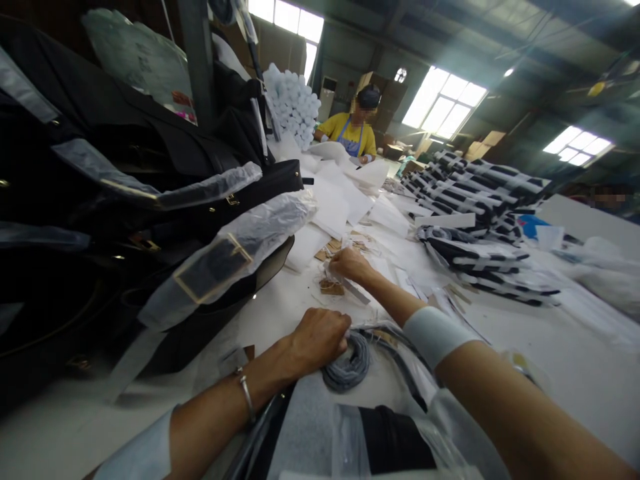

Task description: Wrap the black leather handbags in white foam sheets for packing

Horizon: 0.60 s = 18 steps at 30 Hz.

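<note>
cluttered white worktop [505,340] before bright windows [445,107] — the left hand [320,337], fingers curled, is at the edge of a grey-blue coil of cord or strap [347,375]; the right hand [353,263], also curled, is beside brown cardboard tags [331,287]. whether either clamps anything, i cannot tell. black bags [273,180] crowd the left side, insides too dark to read; the coil is round, layered.

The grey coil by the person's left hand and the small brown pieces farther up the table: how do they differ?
The grey coil is round and looped, while the brown pieces look flat. The coil is one bundle; the pieces are several and scattered. The coil lies beside the left hand, whereas the nearest pieces lie by the right hand. Both lie in the work area in front of the person.
</note>
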Each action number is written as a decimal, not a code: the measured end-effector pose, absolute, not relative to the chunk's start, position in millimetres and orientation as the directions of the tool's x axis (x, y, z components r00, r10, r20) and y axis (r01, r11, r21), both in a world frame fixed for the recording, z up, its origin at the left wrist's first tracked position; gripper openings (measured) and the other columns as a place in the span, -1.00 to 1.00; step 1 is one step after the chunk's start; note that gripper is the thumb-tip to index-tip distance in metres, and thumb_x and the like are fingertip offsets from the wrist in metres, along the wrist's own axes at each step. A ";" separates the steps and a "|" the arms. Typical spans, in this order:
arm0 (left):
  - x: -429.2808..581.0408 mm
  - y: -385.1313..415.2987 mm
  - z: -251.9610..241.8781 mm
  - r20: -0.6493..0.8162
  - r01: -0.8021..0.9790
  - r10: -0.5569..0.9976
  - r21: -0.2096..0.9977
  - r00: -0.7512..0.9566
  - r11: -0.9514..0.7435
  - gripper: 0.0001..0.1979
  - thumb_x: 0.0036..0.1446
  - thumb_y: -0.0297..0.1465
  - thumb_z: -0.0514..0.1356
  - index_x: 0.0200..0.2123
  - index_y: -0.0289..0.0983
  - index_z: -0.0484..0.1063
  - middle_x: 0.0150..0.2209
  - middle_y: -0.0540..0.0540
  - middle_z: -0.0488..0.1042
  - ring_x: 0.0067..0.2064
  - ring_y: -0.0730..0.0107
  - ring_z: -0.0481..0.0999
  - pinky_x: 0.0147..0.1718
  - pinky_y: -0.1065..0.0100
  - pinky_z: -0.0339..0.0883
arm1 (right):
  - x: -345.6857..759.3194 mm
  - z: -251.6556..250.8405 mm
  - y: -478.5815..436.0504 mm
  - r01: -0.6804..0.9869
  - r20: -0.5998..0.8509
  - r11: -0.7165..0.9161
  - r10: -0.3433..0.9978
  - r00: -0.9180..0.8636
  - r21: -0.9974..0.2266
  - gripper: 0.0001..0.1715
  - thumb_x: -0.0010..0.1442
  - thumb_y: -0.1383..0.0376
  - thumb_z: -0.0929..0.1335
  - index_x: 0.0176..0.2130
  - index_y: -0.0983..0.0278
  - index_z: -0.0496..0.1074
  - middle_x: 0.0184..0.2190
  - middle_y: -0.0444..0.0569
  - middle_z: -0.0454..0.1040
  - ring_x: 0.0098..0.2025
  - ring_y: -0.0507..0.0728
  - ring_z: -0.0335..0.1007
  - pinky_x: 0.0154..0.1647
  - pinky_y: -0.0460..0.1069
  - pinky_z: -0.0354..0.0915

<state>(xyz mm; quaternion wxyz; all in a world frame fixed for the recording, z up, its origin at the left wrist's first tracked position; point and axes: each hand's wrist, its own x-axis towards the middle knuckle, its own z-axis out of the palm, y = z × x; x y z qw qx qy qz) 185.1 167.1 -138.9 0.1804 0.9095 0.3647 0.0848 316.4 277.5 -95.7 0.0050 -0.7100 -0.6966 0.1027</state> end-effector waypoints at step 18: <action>175.6 173.7 -118.8 0.153 0.631 0.728 0.401 0.668 -0.664 -0.86 0.21 -0.41 0.17 -0.16 -0.23 0.45 -0.15 -0.18 0.58 -0.11 0.12 0.58 -0.16 0.29 0.38 | 372.2 7.7 132.7 0.359 0.166 0.150 0.986 0.014 -0.921 -0.64 -0.04 0.09 0.55 -0.30 0.29 0.59 -0.25 0.01 0.61 -0.37 0.10 0.57 -0.39 -0.02 0.52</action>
